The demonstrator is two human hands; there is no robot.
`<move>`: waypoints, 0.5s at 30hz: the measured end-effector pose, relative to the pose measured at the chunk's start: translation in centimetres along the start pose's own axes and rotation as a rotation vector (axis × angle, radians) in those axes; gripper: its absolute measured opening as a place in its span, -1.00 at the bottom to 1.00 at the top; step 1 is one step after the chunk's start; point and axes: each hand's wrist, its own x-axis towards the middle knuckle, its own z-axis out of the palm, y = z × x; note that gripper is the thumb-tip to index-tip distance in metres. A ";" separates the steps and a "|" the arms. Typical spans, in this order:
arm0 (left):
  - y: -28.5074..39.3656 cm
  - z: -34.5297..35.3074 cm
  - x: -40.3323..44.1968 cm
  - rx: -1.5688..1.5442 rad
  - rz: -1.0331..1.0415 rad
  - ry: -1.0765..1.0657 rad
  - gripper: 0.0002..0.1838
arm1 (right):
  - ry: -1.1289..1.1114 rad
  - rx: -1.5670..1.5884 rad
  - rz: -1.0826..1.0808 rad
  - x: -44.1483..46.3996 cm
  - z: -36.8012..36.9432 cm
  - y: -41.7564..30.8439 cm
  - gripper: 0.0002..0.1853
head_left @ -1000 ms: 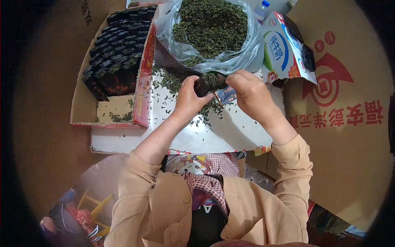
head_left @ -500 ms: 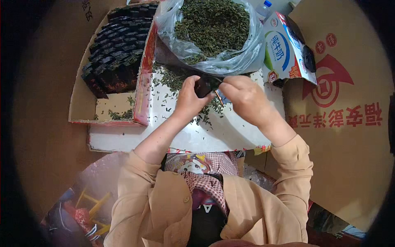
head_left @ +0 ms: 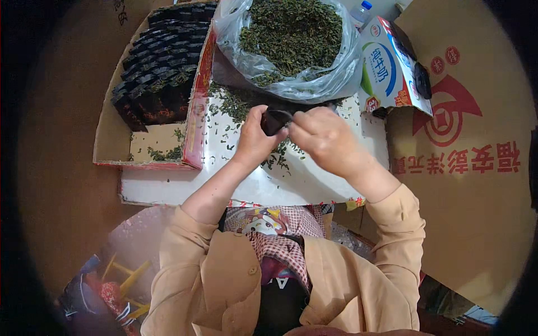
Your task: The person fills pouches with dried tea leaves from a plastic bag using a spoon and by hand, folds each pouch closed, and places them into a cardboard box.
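Makeshift packing corner
A bag (head_left: 330, 85) of loose leaves (head_left: 291, 36) and a box (head_left: 196, 137) of black packets (head_left: 165, 61) share a white worktop (head_left: 252, 187) beside printed cardboard (head_left: 471, 190).

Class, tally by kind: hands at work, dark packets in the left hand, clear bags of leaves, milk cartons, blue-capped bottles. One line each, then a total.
Left hand and right hand: 2
Dark packet: 1
Clear bag of leaves: 1
Milk carton: 1
Blue-capped bottle: 1
Total: 6
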 end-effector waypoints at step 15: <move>-0.3 -3.8 -2.0 -0.144 0.054 -0.127 -0.46 | 0.414 0.257 0.406 -4.7 0.9 -0.2 -0.79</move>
